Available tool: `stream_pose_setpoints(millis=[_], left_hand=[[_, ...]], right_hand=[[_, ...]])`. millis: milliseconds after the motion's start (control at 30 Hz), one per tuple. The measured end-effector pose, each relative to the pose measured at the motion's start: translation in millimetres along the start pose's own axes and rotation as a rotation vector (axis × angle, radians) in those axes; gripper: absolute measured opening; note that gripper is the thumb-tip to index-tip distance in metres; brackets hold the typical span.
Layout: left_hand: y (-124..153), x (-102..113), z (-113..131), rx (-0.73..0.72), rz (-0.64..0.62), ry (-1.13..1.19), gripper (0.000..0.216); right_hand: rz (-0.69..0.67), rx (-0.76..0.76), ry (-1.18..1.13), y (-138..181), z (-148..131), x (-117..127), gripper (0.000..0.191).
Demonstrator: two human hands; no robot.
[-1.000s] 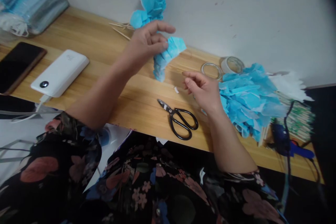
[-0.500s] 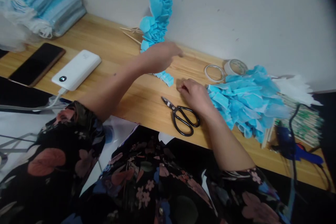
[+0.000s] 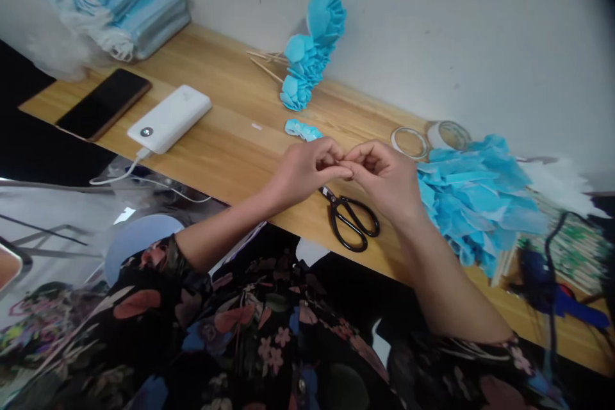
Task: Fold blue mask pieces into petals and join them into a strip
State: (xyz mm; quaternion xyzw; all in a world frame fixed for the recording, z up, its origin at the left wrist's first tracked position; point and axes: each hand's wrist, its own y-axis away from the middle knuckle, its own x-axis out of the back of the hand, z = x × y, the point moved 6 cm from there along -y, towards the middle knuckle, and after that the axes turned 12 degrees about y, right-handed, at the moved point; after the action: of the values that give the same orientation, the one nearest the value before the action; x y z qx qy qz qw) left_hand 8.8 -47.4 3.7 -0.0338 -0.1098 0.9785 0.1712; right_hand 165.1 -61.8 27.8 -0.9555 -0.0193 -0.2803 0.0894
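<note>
Both hands meet at the fingertips, low over the table [image 3: 230, 160]: left hand [image 3: 305, 170] and right hand [image 3: 387, 179], thumbs and fingers curled into a pinch. Cannot tell whether something small sits between them; the fingers hide it.

Key relation: the pleated blue strip [image 3: 300, 129] lies on the table just beyond the left hand, on the wall side. Long axis slants from far left to near right, its near end running in behind the left knuckles, partly covered. Left hand clearly the nearer; right hand farther off to the right. Touching or merely overlapped from this angle: unclear.

Scissors [image 3: 353, 224] lie below the joined fingers, loops toward the wearer and rightward, blade end hidden behind the left hand.

Farther back, blue paper-like flowers [image 3: 312, 57] in a cluster by the wall, thin sticks pointing left. Right of the right hand, a heap of blue sheets [image 3: 480, 198], loose, no container visible around it; two tape rolls [image 3: 435, 138] just behind.

Containers: clear plastic bag [image 3: 52, 32] at far left, against a stack of blue and white pieces [image 3: 139, 6]. Whether the stack is partly inside, cannot tell.
</note>
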Motion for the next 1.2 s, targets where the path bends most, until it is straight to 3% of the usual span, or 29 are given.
stream_pose_setpoints(millis=[133,233,300,467,567,700,800,933,1200], left_hand=[[15,-1,6,-0.020,-0.037,-0.014,0.011],[18,13,2,-0.044,-0.038,-0.054,0.013],[14,37,-2,-0.051,-0.029,-0.175,0.010],[-7,131,-11,0.006,0.135,-0.707,0.010],[-21,157,-21,0.059,0.042,-0.870,0.007],[-36,160,-33,0.112,-0.027,-0.890,0.006],[-41,161,-39,0.134,0.007,-0.895,0.009],[-38,170,-43,0.172,0.074,-0.882,0.011],[-25,181,-48,0.142,0.052,-0.855,0.019]], right_hand=[[-0.095,-0.028,-0.001,7,-9,-7,0.024],[-0.104,0.004,0.109,12,-13,-8,0.020],[-0.104,0.041,0.211,16,-15,-5,0.023],[-0.092,0.069,0.351,29,-3,16,0.022],[-0.065,0.047,0.367,35,9,28,0.022],[-0.035,0.006,0.342,40,21,36,0.020],[-0.024,-0.009,0.329,40,26,37,0.020],[-0.018,-0.015,0.313,33,30,37,0.020],[0.016,0.004,0.295,20,21,42,0.017]])
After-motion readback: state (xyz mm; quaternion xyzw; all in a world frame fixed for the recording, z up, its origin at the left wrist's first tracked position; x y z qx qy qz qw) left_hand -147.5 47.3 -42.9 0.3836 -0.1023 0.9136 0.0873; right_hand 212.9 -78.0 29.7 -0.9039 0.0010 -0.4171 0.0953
